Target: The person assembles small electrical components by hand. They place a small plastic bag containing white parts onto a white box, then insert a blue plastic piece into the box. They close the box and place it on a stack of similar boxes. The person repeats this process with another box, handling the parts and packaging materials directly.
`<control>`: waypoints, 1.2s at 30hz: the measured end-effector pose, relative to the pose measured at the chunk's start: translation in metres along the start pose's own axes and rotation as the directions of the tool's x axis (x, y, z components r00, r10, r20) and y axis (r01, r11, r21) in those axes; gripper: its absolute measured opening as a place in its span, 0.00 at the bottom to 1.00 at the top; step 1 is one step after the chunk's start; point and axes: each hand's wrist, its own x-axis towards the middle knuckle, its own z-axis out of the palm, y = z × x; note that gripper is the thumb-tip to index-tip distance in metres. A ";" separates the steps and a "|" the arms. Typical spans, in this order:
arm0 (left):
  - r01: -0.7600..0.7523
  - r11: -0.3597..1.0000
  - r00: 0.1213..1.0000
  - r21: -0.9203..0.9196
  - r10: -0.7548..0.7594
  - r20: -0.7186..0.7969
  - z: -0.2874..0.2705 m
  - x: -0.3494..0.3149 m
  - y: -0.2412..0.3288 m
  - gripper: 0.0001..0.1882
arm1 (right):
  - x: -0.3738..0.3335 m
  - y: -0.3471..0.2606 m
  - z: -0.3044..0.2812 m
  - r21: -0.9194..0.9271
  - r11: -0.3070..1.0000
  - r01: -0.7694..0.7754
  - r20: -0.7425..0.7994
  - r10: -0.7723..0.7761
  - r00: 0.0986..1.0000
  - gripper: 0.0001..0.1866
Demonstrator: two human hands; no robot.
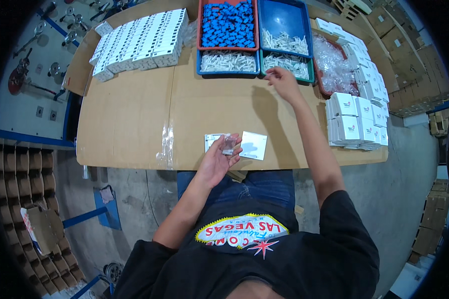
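My left hand (215, 163) is palm up near the table's front edge, its fingers curled around a small clear plastic bag (229, 145). Under and behind that hand lies a white tray-like piece (212, 141), partly covered. Just right of it a flat white square piece (253, 145) rests on the cardboard. My right hand (284, 83) is stretched forward at the near edge of a green bin (312, 74) of small white plastic parts (287, 64). Its fingertips are drawn together; whatever they pinch is too small to make out.
A red bin (200, 30) of blue parts and blue bins (279, 17) of white parts stand at the back. White boxes are stacked at the left (139, 42) and right (346, 122). A red tray (324, 89) holds clear plastic bags (332, 60). Cardboard (124, 119) covers the table.
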 end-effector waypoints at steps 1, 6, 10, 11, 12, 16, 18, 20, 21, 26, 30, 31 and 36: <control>0.006 1.000 1.000 0.001 -0.006 0.006 0.000 0.003 -0.001 0.26 | 0.021 0.027 -0.013 -0.072 0.997 -0.009 -0.106 0.001 0.994 0.11; 0.025 1.000 1.000 -0.017 -0.025 0.011 -0.001 0.004 0.000 0.25 | 0.090 0.048 -0.057 -0.310 0.944 -0.117 -0.409 -0.021 0.912 0.10; 0.037 0.999 0.999 -0.034 -0.037 -0.012 -0.001 0.003 0.000 0.25 | 0.129 0.054 -0.068 -0.483 0.860 -0.168 -0.438 -0.071 0.896 0.10; 0.037 0.999 0.999 -0.036 -0.038 -0.012 -0.001 0.003 0.001 0.25 | 0.136 0.058 -0.069 -0.537 0.830 -0.153 -0.414 -0.102 0.904 0.10; 0.038 0.999 0.999 -0.038 -0.039 -0.010 0.000 0.004 0.001 0.25 | 0.142 0.062 -0.071 -0.590 0.796 -0.137 -0.390 -0.131 0.912 0.11; 0.058 0.997 0.997 -0.044 -0.060 -0.039 0.000 0.003 0.001 0.24 | 0.156 0.073 -0.059 -0.648 0.744 -0.163 -0.378 -0.128 0.917 0.10; 0.073 0.996 0.995 -0.049 -0.076 -0.060 0.000 0.002 0.004 0.25 | 0.158 0.072 -0.051 -0.646 0.749 -0.149 -0.388 -0.154 0.909 0.08; 0.065 0.996 0.996 -0.067 -0.069 -0.064 -0.001 0.002 0.003 0.26 | 0.161 0.075 -0.050 -0.587 0.790 -0.174 -0.427 -0.119 0.896 0.08; 0.061 0.995 0.996 -0.075 -0.066 -0.066 -0.002 0.003 0.002 0.26 | 0.163 0.076 -0.050 -0.557 0.809 -0.188 -0.446 -0.101 0.889 0.08; 0.060 0.996 0.998 -0.059 -0.061 -0.003 -0.001 0.008 0.004 0.27 | 0.165 0.086 -0.079 -0.268 0.963 -0.034 -0.587 -0.135 0.798 0.11; 0.020 0.998 0.999 -0.062 -0.018 0.032 -0.001 0.007 0.008 0.28 | 0.121 0.037 -0.060 0.218 0.973 0.070 -0.441 0.034 0.897 0.10; 0.013 0.996 1.000 -0.086 -0.011 0.024 -0.001 0.006 0.008 0.27 | 0.091 0.004 -0.048 0.359 0.931 0.067 -0.334 0.061 0.941 0.10; 0.000 0.997 0.999 -0.074 0.003 0.032 0.006 0.005 0.012 0.27 | -0.059 -0.090 0.003 0.413 0.910 -0.021 0.055 -0.002 0.998 0.08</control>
